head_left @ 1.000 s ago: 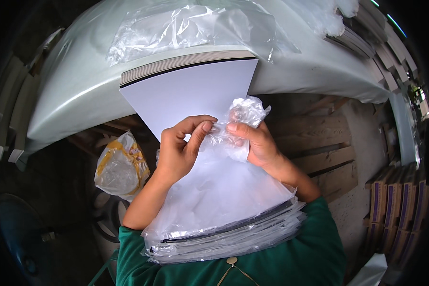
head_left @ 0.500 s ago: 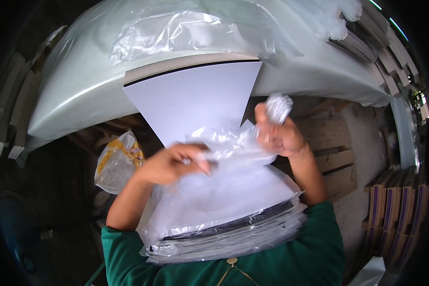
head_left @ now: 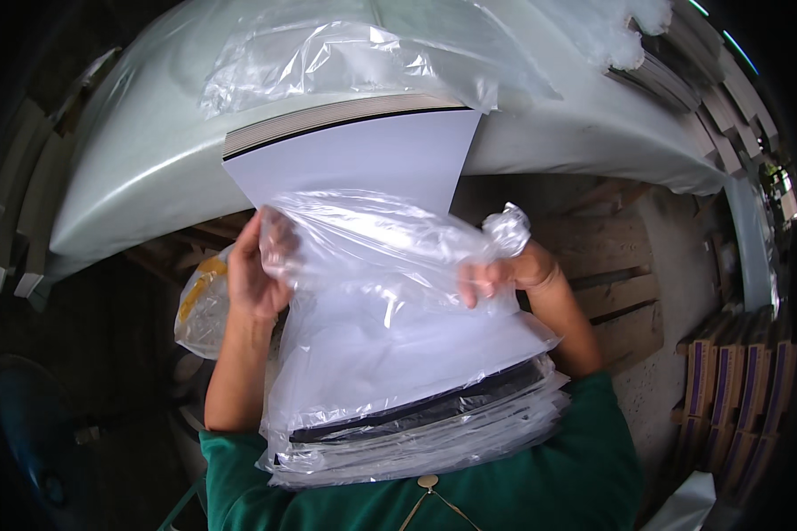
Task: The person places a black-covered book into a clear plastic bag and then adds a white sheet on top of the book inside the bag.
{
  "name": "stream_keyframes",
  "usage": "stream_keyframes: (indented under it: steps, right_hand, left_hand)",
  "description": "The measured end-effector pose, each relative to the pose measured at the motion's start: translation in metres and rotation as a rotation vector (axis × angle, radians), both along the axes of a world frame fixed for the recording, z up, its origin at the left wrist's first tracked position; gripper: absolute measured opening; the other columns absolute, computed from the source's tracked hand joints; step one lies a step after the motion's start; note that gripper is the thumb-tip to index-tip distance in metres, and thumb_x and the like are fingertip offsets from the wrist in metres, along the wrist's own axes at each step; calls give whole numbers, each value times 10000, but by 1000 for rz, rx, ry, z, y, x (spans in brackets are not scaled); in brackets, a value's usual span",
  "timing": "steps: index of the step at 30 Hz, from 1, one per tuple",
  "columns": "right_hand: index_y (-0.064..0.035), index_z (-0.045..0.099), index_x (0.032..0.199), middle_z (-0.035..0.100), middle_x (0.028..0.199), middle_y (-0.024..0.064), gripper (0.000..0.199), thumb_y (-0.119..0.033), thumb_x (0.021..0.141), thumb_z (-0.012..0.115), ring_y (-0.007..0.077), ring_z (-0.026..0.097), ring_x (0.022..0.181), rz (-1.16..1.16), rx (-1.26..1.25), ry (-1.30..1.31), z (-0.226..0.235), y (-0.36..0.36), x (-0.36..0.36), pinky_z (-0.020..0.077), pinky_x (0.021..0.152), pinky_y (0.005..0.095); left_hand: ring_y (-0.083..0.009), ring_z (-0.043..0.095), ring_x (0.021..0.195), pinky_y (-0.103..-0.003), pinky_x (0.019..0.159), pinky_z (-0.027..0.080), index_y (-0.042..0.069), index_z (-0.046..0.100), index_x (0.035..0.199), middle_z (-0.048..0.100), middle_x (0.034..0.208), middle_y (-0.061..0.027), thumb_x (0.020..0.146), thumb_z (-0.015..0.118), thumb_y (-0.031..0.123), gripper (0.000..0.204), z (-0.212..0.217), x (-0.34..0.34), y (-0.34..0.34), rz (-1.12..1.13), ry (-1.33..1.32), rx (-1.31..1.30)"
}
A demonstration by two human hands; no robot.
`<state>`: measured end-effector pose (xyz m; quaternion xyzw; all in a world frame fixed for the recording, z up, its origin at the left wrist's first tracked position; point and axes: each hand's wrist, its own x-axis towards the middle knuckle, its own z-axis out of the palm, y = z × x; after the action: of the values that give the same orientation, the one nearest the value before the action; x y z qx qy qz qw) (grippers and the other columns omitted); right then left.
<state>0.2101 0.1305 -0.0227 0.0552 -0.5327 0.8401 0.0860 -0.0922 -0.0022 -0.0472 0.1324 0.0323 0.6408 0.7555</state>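
Observation:
A clear plastic bag (head_left: pixel 372 234) is stretched between my two hands, over a stack of white boards. My left hand (head_left: pixel 259 274) holds its left end, with some fingers blurred behind the film. My right hand (head_left: pixel 514 270) is closed on the bag's right side, and a crumpled wad of clear plastic (head_left: pixel 506 230) sticks up from this hand. Below, against my body, lies a pile of plastic-wrapped boards (head_left: pixel 425 447), white on top with a dark edge. Beyond my hands, the unwrapped white boards (head_left: pixel 354 159) rest at the covered table's edge.
Loose clear film (head_left: pixel 345 57) lies on the table's pale cover (head_left: pixel 142 186). A yellow-marked plastic bag (head_left: pixel 205 310) is at the left. Wooden slats (head_left: pixel 607 248) and stacked brown cartons with purple stripes (head_left: pixel 735 380) stand at the right. More boards (head_left: pixel 27 195) are at far left.
My left hand has moved left and up, drawing the bag out wide. My right hand has come down slightly with the wad. The bag now hides more of the white boards.

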Motion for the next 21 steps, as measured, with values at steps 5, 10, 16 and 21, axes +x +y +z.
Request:
stream_keyframes:
  steps: [5, 10, 16, 21]
  right_hand:
    - [-39, 537, 855, 497, 692, 19, 327, -360, 806, 567, 129, 471, 690, -69, -810, 459, -16, 4, -15, 396, 693, 280]
    - [-48, 495, 876, 441, 667, 2, 293, -80, 653, 682, 75, 423, 576, -632, -310, -155, -16, -3, -3, 439, 605, 312]
    - [5, 459, 636, 500, 736, 81, 146, 122, 644, 545, 202, 470, 599, -1891, 1252, -82, 20, 14, -44, 407, 572, 299]
    - [-69, 599, 1042, 588, 963, 75, 450, 93, 622, 591, 224, 586, 795, -1621, 1522, -370, 35, 13, -63, 461, 650, 326]
  left_hand:
    - [-161, 495, 637, -316, 675, 408, 87, 580, 912, 493, 718, -24, 848, 484, 353, 290, 14, 36, -26, -461, 1361, 461]
    - [-186, 535, 738, -453, 875, 362, 117, 520, 1114, 534, 830, -42, 788, 544, 332, 391, 22, 9, -41, 369, 336, 236]
    - [-107, 493, 630, -224, 659, 418, 85, 545, 1111, 486, 717, 6, 729, 559, -25, 398, 59, -20, -19, 618, 1257, 141]
    - [-103, 465, 653, -203, 606, 391, 11, 613, 959, 462, 696, -12, 724, 533, -76, 263, 73, -13, 0, 1282, 2121, 43]
